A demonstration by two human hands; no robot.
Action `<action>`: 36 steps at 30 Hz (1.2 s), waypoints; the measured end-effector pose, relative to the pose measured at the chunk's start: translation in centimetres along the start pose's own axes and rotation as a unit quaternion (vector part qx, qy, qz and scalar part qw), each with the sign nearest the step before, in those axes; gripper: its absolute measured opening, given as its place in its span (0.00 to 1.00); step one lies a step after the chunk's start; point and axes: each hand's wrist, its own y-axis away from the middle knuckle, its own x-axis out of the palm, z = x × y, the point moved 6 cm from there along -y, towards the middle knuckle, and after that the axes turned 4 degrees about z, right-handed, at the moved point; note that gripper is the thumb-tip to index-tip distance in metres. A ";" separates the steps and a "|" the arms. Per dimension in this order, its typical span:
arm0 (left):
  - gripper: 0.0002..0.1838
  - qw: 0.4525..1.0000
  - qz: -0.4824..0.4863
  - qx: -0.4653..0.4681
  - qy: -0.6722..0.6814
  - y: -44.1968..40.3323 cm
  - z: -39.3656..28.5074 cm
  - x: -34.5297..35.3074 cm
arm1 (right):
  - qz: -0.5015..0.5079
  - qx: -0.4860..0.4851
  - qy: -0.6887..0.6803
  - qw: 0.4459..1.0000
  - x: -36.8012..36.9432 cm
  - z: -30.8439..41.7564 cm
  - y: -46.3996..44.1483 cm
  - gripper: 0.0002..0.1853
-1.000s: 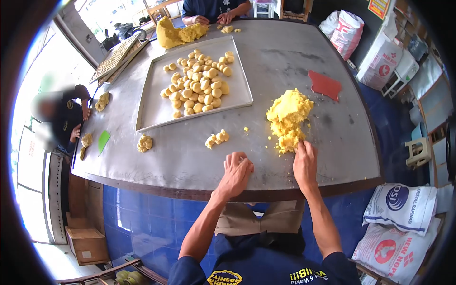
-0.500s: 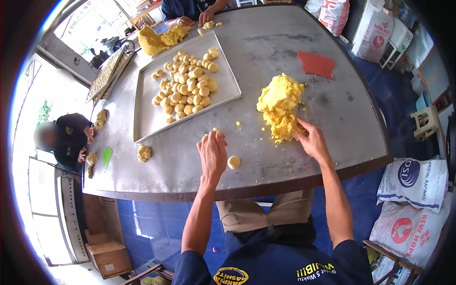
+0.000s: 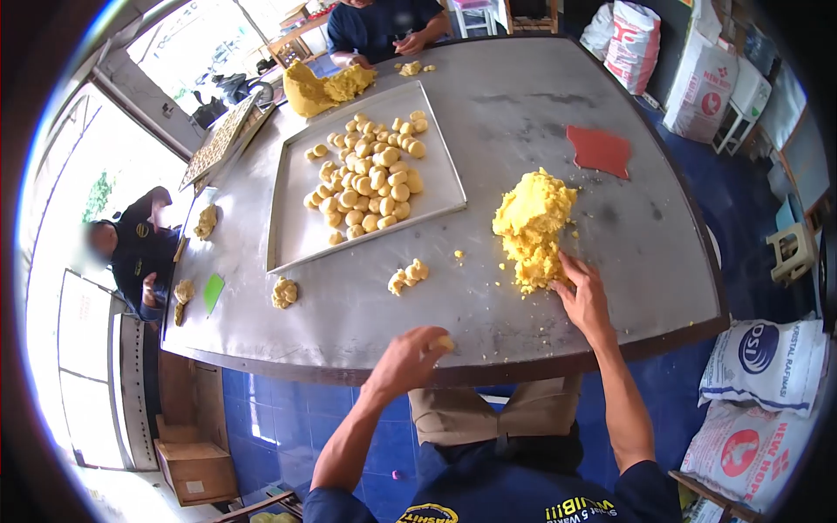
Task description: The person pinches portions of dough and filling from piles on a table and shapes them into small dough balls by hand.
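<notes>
Near the table's front edge, my left hand is closed around a small pale piece of dough at its fingertips. My right hand touches the lower right side of a crumbly yellow mound, its fingers apart and nothing visible held in them. Several small pale dough pieces lie beyond my left hand. Farther back, a metal tray holds a heap of round dough balls. A red scraper rests to the right of the tray, behind the yellow mound.
One person stands across the metal table, near a large yellow mass. Another person is at the left edge, by a green scraper and dough lumps. Sacks lie at the right.
My left hand has moved from the small dough pieces back to the table's front edge and closed on a dough piece. A round ball seen beside it earlier no longer lies there. My right hand stays at the mound.
</notes>
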 end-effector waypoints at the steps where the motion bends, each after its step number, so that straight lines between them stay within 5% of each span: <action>1: 0.26 0.992 -0.061 -0.097 0.046 0.1 1.5 -1.4 | 0.006 0.020 -0.026 0.999 0.3 -0.6 -0.3 0.29; 2: 0.28 0.970 -0.123 -0.189 0.093 0.2 2.7 -2.6 | 0.011 0.037 -0.051 0.998 0.5 -1.1 -0.6 0.28; 3: 0.30 0.940 -0.341 -0.021 0.029 -0.4 -0.3 -6.2 | 0.011 0.044 -0.042 0.998 0.6 -1.1 -0.9 0.27; 4: 0.25 0.935 -0.349 -0.029 -0.060 -1.4 0.5 -7.3 | 0.008 0.051 -0.033 0.998 0.6 -1.0 -0.8 0.25; 9: 0.18 0.962 -0.127 0.018 -0.240 -7.2 4.1 -3.8 | 0.028 -0.014 0.146 0.989 0.0 0.5 -1.1 0.20; 12: 0.16 0.964 -0.108 0.045 -0.239 -7.8 3.8 -3.2 | 0.022 0.001 0.132 0.991 -1.7 -0.1 -1.1 0.19; 16: 0.07 0.980 -0.156 0.077 -0.099 -7.0 4.8 -3.7 | -0.005 0.029 0.152 0.988 -1.2 -0.1 1.4 0.23; 19: 0.09 0.975 -0.212 -0.066 0.017 -6.5 7.6 -4.3 | -0.007 0.041 0.197 0.979 0.0 1.6 3.4 0.25; 22: 0.10 0.977 -0.207 -0.052 0.012 -6.6 8.2 -4.3 | 0.087 0.082 0.097 0.988 -0.7 1.0 1.4 0.23; 25: 0.10 0.948 -0.319 -0.010 0.012 -6.5 7.8 -5.4 | -0.028 0.013 0.113 0.993 -0.4 1.0 0.7 0.20; 30: 0.08 0.966 -0.257 -0.011 -0.017 -6.0 7.6 -4.2 | -0.049 -0.002 0.136 0.989 0.2 2.2 2.0 0.20; 34: 0.08 0.981 -0.187 -0.016 -0.057 -5.7 6.7 -2.8 | -0.050 0.019 -0.005 0.999 -0.7 1.7 0.9 0.19; 36: 0.10 0.981 -0.174 0.024 -0.078 -5.1 6.9 -2.2 | -0.058 -0.015 0.060 0.996 -0.9 2.0 0.9 0.18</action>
